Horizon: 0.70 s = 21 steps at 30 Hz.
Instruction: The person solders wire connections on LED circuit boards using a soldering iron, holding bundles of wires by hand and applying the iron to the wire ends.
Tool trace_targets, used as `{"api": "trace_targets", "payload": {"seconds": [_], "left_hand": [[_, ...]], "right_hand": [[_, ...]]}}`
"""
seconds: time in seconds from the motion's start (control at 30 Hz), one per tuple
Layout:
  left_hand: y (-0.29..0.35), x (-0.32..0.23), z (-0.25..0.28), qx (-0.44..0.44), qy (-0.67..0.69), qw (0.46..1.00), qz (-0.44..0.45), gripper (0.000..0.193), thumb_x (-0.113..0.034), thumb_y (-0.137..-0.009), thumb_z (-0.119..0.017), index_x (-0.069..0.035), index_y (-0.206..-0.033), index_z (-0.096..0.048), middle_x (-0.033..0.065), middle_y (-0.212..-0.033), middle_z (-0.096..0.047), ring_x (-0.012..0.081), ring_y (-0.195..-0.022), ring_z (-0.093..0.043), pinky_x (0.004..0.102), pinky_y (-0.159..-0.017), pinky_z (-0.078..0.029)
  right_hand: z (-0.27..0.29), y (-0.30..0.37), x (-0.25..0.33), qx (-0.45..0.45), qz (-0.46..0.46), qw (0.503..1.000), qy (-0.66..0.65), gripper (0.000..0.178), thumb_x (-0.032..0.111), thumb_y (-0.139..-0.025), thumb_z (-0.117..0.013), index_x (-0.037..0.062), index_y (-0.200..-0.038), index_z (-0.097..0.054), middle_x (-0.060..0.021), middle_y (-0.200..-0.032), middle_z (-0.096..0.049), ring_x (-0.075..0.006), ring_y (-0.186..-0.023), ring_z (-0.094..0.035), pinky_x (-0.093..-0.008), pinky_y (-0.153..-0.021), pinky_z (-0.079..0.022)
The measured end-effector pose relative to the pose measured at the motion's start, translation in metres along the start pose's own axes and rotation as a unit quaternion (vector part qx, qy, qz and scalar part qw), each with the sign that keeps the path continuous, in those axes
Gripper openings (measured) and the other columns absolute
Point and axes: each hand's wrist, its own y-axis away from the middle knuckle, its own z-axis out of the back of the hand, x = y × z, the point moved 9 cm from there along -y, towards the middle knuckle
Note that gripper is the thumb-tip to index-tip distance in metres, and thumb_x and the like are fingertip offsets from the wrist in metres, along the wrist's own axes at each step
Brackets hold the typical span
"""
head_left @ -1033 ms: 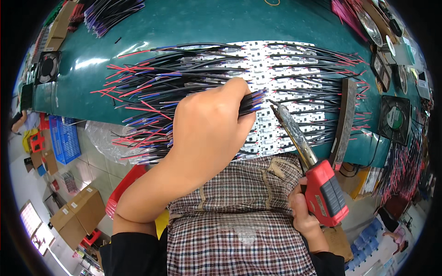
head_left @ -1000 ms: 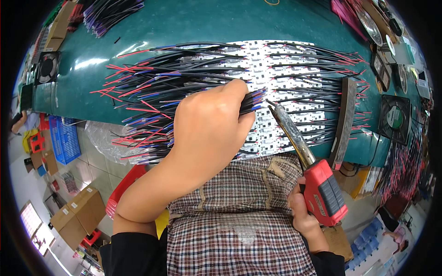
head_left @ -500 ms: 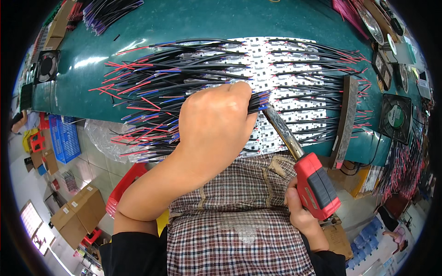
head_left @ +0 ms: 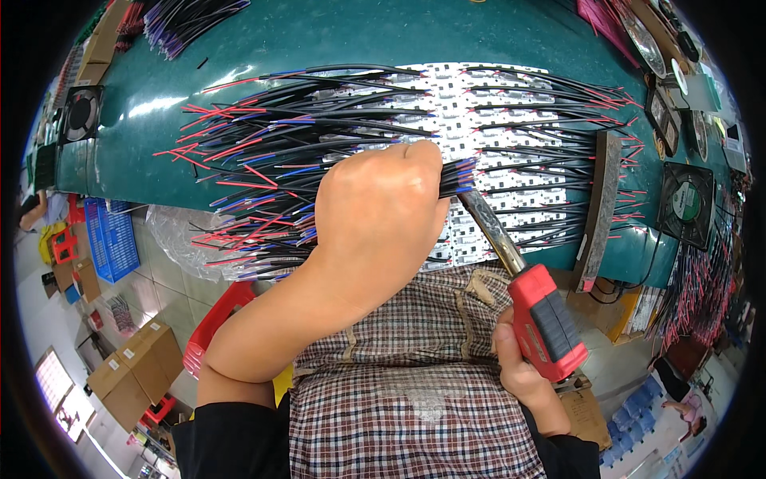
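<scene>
My left hand (head_left: 379,211) is closed in a fist around a bundle of black-sheathed wires (head_left: 455,177), whose blue and red tips stick out to the right. In my right hand (head_left: 519,359) is a red soldering gun (head_left: 546,323) with a black grip. The gun's metal barrel (head_left: 491,227) slants up to the left, its tip close beside the wire ends; contact cannot be made out. Beneath lies a white panel of small circuit boards (head_left: 448,104), with black leads (head_left: 550,152) fanning out on the right. More wires (head_left: 247,132) spread to the left, partly hidden by my hand.
A dark bar (head_left: 597,211) lies across the right-hand leads. Black fans stand on the green table (head_left: 319,36), one at the right (head_left: 686,203) and one at the left (head_left: 82,113). Wire bundles (head_left: 187,24) lie at the back left. A blue crate (head_left: 112,239) stands on the floor.
My left hand has shifted slightly right with the wire bundle. The soldering gun has moved very little, and the panel stays in place.
</scene>
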Motion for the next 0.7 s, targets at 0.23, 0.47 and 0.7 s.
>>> {"api": "trace_targets", "payload": {"seconds": [0.23,0.47,0.7], "left_hand": [[-0.001,-0.001,0.000,0.007,0.000,1.000,-0.001,0.020,-0.009,-0.072,-0.078,-0.002,-0.081,-0.062,0.0140,-0.068,-0.062,0.0334,-0.062,-0.063,0.0433,-0.058,-0.049],[-0.005,0.008,0.000,0.012,0.035,0.999,0.010,0.019,-0.009,-0.074,-0.078,0.000,-0.081,-0.063,0.0160,-0.069,-0.063,0.0346,-0.063,-0.064,0.0433,-0.059,-0.049],[-0.006,0.005,0.002,0.018,0.048,0.999,0.001,0.017,-0.008,-0.074,-0.077,0.001,-0.080,-0.063,0.0166,-0.068,-0.062,0.0352,-0.063,-0.063,0.0430,-0.059,-0.049]], "right_hand": [[0.004,0.007,-0.002,-0.024,0.006,1.000,-0.002,0.021,0.003,-0.081,-0.073,-0.0002,-0.101,-0.068,-0.0132,-0.088,-0.065,-0.0277,-0.071,-0.066,-0.0353,-0.063,-0.053],[0.002,0.003,0.002,0.000,0.009,1.000,0.008,0.020,0.003,-0.080,-0.074,0.0003,-0.100,-0.068,-0.0120,-0.087,-0.065,-0.0266,-0.071,-0.066,-0.0352,-0.062,-0.053],[0.000,0.006,-0.005,-0.001,-0.008,1.000,-0.006,0.020,0.004,-0.080,-0.074,0.0004,-0.098,-0.068,-0.0107,-0.084,-0.064,-0.0248,-0.067,-0.065,-0.0346,-0.059,-0.052]]}}
